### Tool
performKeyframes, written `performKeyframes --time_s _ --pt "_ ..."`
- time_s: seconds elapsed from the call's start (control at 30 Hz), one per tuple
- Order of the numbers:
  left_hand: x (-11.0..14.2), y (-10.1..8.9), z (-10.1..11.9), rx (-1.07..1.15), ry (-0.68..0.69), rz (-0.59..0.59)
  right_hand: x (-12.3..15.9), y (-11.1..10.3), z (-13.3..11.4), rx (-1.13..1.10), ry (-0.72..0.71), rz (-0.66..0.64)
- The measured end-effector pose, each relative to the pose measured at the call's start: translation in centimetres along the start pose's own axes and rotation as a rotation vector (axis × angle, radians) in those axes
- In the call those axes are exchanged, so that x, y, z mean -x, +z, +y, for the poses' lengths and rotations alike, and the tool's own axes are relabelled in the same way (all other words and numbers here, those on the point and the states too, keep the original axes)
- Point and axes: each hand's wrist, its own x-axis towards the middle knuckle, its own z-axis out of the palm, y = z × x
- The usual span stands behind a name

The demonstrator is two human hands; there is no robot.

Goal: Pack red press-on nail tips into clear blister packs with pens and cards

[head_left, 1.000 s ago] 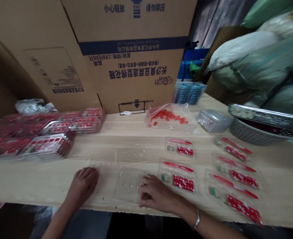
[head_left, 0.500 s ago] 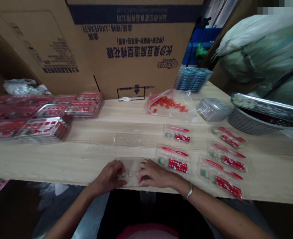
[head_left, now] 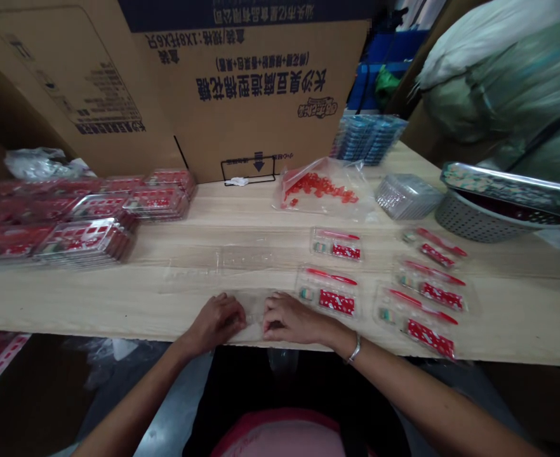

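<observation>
At the front edge of the table, my left hand [head_left: 220,322] and my right hand [head_left: 287,319] face each other over a clear plastic piece [head_left: 255,331]. The fingers of both hands are curled and pinched on it, and their tips are partly hidden. Whether it is a tray or a film I cannot tell. Just behind lies a clear plastic tray [head_left: 246,257], flat on the wood. To the right sit several clear trays, each with a red pen [head_left: 331,276], a red white-dotted packet [head_left: 337,302] and a small green-and-beige piece [head_left: 306,293].
Stacks of filled red packs [head_left: 87,238] stand at the left. A large cardboard box [head_left: 261,120] closes off the back. Behind the trays lie an open bag of small red pieces [head_left: 320,190], stacked clear trays [head_left: 407,195] and blue packs [head_left: 368,139]. A grey basket [head_left: 480,219] is far right.
The view has tilted down slightly, so the table sits higher. My left hand's thumb and fingers have drawn closer together on the plastic. The trays stay where they were.
</observation>
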Motion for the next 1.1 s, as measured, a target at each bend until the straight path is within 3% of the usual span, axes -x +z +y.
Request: performKeyframes --time_s 0.2,0.27,0.33,0.4,0.47,0.53,0.63,0.67,0.73,0.8,0.9,0.97,1.03,1.1 --pt "0.0 -0.6 0.7 0.063 -0.051 0.063 0.4 1.4 -4.3 0.418 -0.026 0.111" --pt "0.9 -0.6 1.4 0.065 -0.051 0.213 0.5 2.1 -5.3 0.5 -0.067 0.13" --pt "2.3 -0.4 2.2 -0.004 -0.034 0.463 0.8 2.4 -5.4 0.512 -0.078 0.166" --pt "3.8 0.0 3.1 -0.098 0.0 0.706 1.2 1.9 -5.0 0.462 -0.055 0.246" --pt "4.9 0.5 3.9 -0.165 0.018 0.845 1.8 0.9 -4.2 0.367 -0.043 0.378" --pt "5.1 1.0 4.3 -0.212 0.031 0.788 2.4 -0.6 -3.1 0.248 -0.058 0.561" --pt "4.3 1.8 4.2 -0.25 0.054 0.444 2.9 -3.2 -0.6 0.145 -0.063 0.833" --pt "3.9 2.1 4.1 -0.253 0.059 0.351 2.8 -4.1 0.5 0.155 -0.05 0.891" --pt "3.4 2.6 3.7 -0.252 0.065 0.287 2.2 -5.7 3.1 0.227 0.011 0.934" --pt "3.3 3.1 3.5 -0.259 0.084 0.308 1.1 -7.0 5.8 0.326 0.142 0.86" --pt "3.6 3.5 3.4 -0.285 0.13 0.353 -1.0 -7.9 9.7 0.452 0.377 0.574" --pt "3.8 3.6 3.4 -0.301 0.129 0.379 -2.4 -8.1 11.5 0.478 0.441 0.429" --pt "3.7 3.6 3.4 -0.294 0.116 0.382 -3.2 -7.9 12.3 0.471 0.443 0.366" --pt "3.4 3.5 3.4 -0.271 0.113 0.388 -3.4 -7.7 11.6 0.477 0.442 0.325"
